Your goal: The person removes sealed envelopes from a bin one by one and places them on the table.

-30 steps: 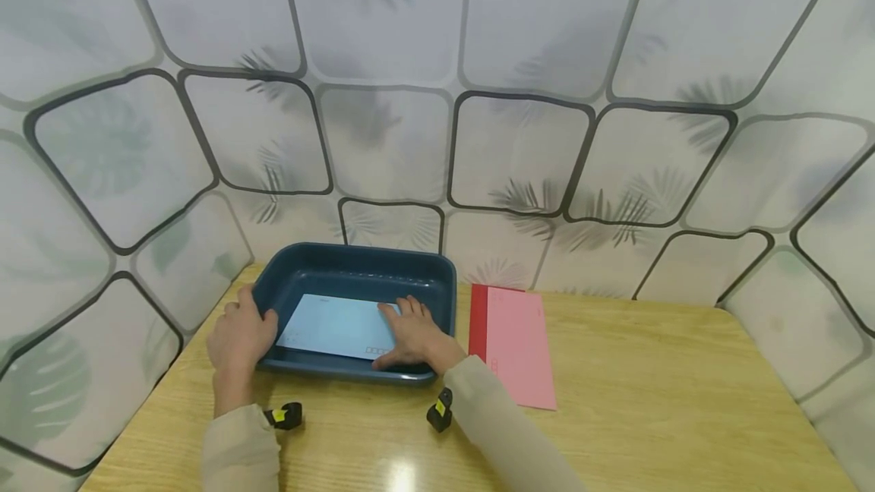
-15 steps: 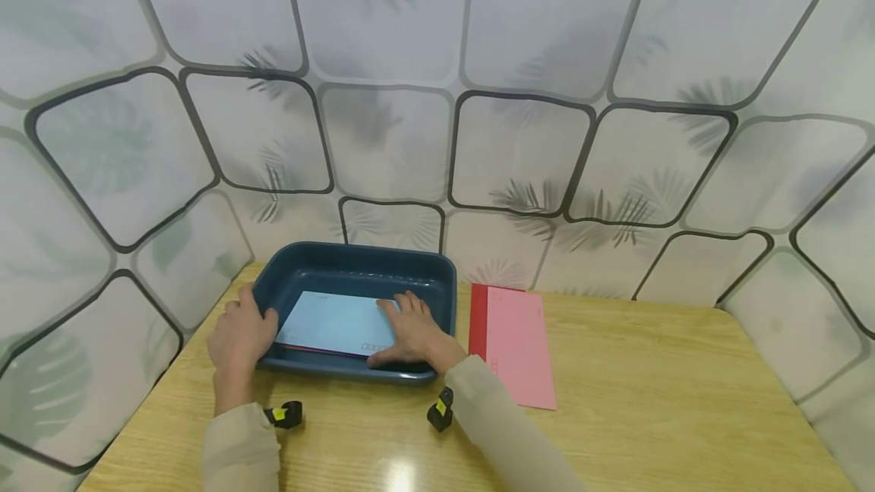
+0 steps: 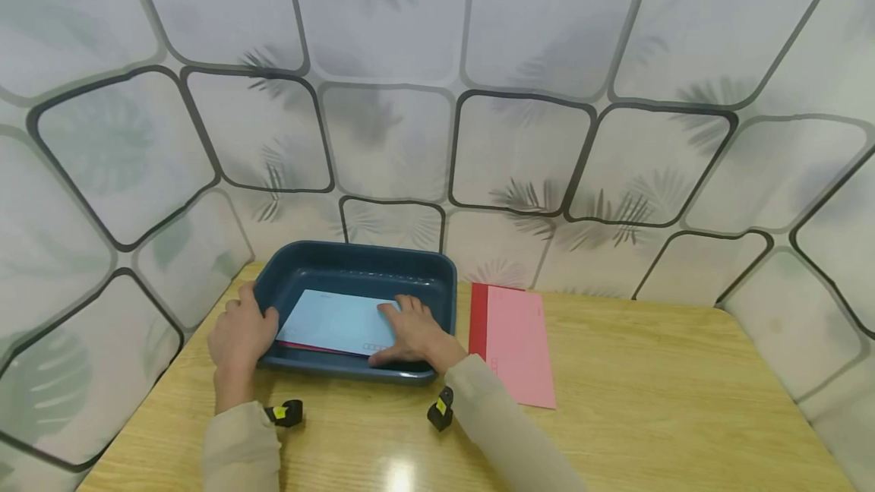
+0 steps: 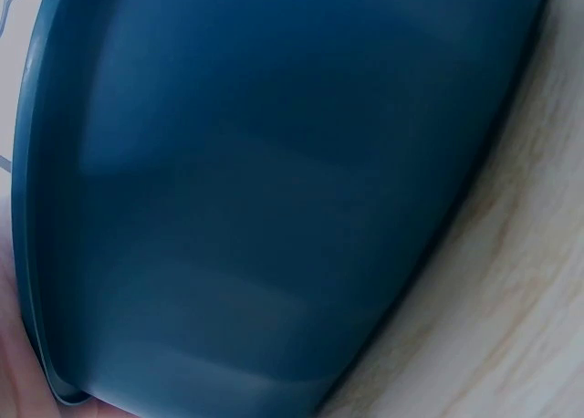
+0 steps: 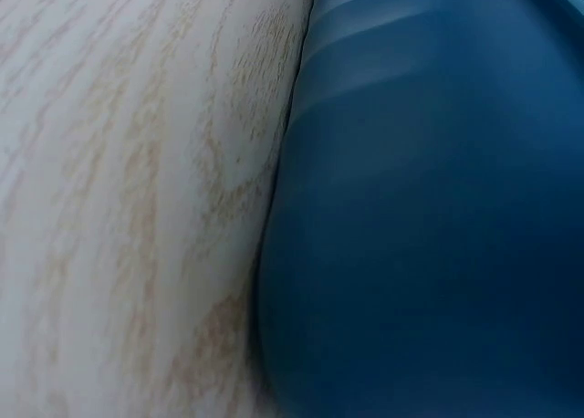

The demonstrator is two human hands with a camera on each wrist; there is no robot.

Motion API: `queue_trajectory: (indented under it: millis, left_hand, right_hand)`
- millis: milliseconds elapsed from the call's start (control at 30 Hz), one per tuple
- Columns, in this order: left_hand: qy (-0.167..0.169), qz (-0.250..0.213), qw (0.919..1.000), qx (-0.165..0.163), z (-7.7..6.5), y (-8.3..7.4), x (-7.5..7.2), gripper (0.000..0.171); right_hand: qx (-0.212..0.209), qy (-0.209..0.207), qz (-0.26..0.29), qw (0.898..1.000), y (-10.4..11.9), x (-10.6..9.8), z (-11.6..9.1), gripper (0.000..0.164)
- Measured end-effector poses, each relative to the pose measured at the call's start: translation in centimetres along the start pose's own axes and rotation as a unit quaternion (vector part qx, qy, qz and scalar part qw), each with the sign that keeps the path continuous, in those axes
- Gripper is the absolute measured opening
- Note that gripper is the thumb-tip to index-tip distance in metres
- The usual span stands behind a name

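In the head view a dark blue plastic tray (image 3: 372, 264) sits on the wooden table. My left hand (image 3: 241, 329) grips the tray's left rim, thumb at the inner side; in the left wrist view the fingers (image 4: 20, 372) show beside that rim. Inside the tray lies a light blue envelope (image 3: 331, 323), printed with a row of small boxes. A thin red edge shows beneath its front left side. My right hand (image 3: 413, 332) reaches over the tray's right front and holds the envelope's right end, thumb at the near edge and fingers toward the far edge.
Right of the tray, a pink envelope (image 3: 522, 348) lies on the table (image 3: 636, 401), overlapping a red one (image 3: 478, 317). A patterned fabric wall (image 3: 390, 143) rises behind the table. The tray's outer wall (image 5: 411, 208) fills much of the right wrist view.
The light blue envelope has shifted slightly toward the back of the tray, and a red edge has come into view under it. My right thumb moved slightly left; the left hand stayed put.
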State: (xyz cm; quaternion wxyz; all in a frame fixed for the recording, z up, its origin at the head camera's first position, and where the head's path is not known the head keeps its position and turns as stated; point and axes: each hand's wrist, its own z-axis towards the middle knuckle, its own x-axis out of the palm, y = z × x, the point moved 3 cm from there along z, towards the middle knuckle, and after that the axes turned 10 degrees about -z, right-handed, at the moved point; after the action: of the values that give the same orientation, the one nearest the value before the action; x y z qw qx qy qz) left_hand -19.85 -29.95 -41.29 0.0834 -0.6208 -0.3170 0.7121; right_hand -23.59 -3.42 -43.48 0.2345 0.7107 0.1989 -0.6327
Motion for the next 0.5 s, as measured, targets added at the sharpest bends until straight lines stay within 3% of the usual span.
queue_trajectory:
  millis: [500]
  left_hand:
    - [-0.001,0.001,1.0000,0.007,0.15,0.16,0.07,0.064]
  right_hand:
    - [-0.008,-0.007,-0.056,0.998,0.13,0.00,-0.13,0.094]
